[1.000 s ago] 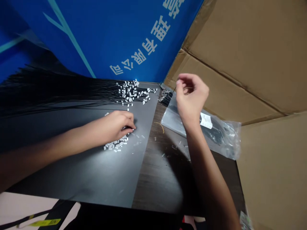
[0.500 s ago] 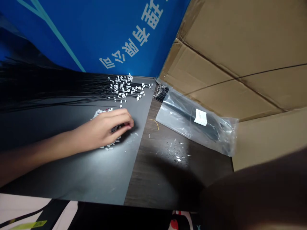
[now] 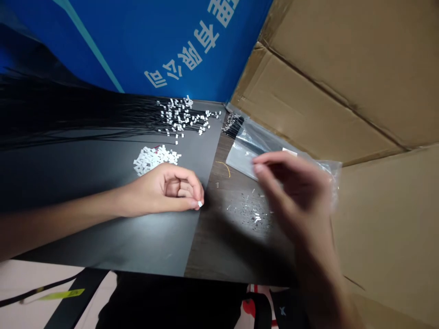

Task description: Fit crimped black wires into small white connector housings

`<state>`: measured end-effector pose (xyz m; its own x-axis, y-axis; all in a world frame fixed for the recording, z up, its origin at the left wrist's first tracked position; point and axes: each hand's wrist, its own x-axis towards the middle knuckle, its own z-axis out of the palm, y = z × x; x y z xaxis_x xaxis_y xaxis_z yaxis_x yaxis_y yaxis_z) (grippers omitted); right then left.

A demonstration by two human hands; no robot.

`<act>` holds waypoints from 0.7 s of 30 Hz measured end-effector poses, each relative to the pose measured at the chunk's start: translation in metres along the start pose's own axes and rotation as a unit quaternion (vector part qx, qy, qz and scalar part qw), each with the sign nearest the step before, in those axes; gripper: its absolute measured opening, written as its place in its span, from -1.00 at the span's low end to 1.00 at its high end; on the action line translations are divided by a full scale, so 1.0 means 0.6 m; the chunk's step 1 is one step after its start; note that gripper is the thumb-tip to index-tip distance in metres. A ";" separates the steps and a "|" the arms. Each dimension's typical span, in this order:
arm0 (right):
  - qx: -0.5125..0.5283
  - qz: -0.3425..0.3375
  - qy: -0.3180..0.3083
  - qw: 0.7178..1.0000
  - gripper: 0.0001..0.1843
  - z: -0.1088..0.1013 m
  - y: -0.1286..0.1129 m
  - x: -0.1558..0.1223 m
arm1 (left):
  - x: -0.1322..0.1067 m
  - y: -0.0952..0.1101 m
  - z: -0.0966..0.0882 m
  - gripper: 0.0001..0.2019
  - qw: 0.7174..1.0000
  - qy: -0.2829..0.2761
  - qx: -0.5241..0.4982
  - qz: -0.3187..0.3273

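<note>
My left hand (image 3: 174, 189) pinches a small white connector housing (image 3: 200, 204) between thumb and forefinger. Just behind that hand lies a loose pile of similar white housings (image 3: 154, 158) on the grey mat. My right hand (image 3: 295, 187) hovers in front of a clear plastic bag (image 3: 240, 157), thumb and forefinger together; motion blur hides what may be between them. Bare-ended black wires (image 3: 235, 125) stick out of the bag's open end. A thin dark line (image 3: 355, 282), possibly a wire, shows beside my right wrist.
Many black wires with white connectors (image 3: 181, 116) lie along the back left. Small clear and dark scraps (image 3: 255, 212) are scattered on the dark wood table, near a yellow strand (image 3: 224, 168). A blue panel (image 3: 137, 41) and cardboard walls (image 3: 329, 91) bound the back and right.
My left hand has moved off the pile towards the right, and a white housing now shows at its fingertips. My right hand has come into clear view; the wire across the cardboard is gone.
</note>
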<state>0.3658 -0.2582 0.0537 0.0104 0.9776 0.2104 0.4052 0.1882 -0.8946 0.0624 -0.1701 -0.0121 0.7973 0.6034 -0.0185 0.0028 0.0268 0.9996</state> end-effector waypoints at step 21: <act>0.231 0.170 -0.096 0.953 -0.81 0.107 0.069 -0.053 | -0.006 0.006 0.066 -0.96 0.989 0.145 -0.014 -0.019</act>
<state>0.3236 -0.2752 -0.0151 -0.1166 0.9805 -0.1585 -0.0378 -0.1638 -0.9858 0.0836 -0.2039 -0.0074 0.5907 0.8043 -0.0646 0.0090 0.0735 0.9973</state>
